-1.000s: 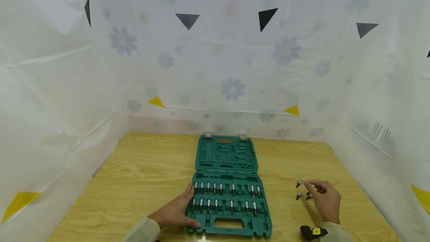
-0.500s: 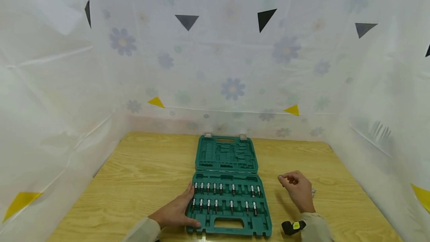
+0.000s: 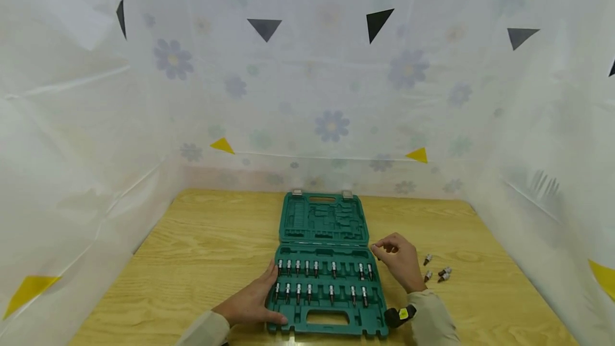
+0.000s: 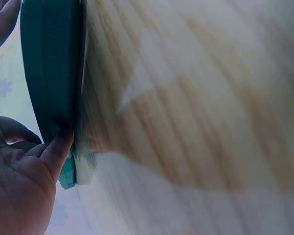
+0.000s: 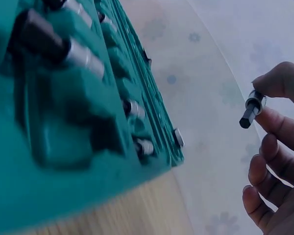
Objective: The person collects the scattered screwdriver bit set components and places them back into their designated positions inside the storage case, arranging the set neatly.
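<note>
My right hand (image 3: 400,261) pinches a short hex bit socket (image 5: 253,109) between thumb and index finger. Its dark hex tip points away from the fingertips in the right wrist view, while the other fingers curl loosely. That hand hovers just beyond the right edge of the open green tool case (image 3: 336,330). Two rows of chrome bit sockets (image 3: 331,292) sit in the case, with vacant slots among them. My left hand (image 3: 252,299) rests spread against the case's left side, thumb on the front corner; in the left wrist view a finger (image 4: 58,152) touches the side wall.
Several loose bit sockets (image 3: 428,259) lie on the wooden table (image 3: 202,250) to the right. The case lid (image 3: 324,218) lies folded back toward the rear curtain (image 3: 288,95). White sheeting also hangs on both sides.
My right hand has moved left from the loose bit sockets to the case's right edge, carrying one. The loose ones behind it are uncovered. My left hand and the case stay put.
</note>
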The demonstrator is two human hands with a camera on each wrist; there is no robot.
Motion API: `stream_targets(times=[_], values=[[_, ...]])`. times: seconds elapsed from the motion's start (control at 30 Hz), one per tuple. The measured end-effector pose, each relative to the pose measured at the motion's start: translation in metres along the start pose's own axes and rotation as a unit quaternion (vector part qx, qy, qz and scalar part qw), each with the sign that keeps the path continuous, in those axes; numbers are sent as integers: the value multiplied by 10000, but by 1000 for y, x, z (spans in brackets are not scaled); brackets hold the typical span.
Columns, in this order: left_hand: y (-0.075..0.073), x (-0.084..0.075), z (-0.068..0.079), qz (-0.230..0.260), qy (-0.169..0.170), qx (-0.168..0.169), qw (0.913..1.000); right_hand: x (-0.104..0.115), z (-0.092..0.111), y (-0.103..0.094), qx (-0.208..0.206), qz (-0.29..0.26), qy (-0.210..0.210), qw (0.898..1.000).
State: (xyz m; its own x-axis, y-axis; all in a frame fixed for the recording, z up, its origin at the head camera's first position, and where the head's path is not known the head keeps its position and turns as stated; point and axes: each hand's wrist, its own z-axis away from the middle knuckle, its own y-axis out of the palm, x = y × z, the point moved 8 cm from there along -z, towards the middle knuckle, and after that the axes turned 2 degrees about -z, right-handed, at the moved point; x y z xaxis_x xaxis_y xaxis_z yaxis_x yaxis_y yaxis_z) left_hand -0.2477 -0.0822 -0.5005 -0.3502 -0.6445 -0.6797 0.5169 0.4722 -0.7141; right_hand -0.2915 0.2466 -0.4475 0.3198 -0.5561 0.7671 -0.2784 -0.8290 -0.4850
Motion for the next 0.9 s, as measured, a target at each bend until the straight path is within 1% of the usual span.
stream_targets(times=[0.27,0.4,0.53,0.7,0.77,0.9], values=[[-1,0,-1,18,29,-46,10000,19,-5,20,481,-94,-82,9988],[0,0,0,11,45,-62,10000,28,-5,32,766,-152,19,9969],[0,0,0,18,39,-72,10000,36,-6,45,1054,7,83,9944],[0,0,0,34,46,-52,10000,48,-5,61,1428,327,-164,9891],[0,0,0,29,40,-45,10000,51,-5,67,1532,460,-220,9869],[0,1,0,-2,37,-63,10000,54,-6,78,1648,649,-205,9840]])
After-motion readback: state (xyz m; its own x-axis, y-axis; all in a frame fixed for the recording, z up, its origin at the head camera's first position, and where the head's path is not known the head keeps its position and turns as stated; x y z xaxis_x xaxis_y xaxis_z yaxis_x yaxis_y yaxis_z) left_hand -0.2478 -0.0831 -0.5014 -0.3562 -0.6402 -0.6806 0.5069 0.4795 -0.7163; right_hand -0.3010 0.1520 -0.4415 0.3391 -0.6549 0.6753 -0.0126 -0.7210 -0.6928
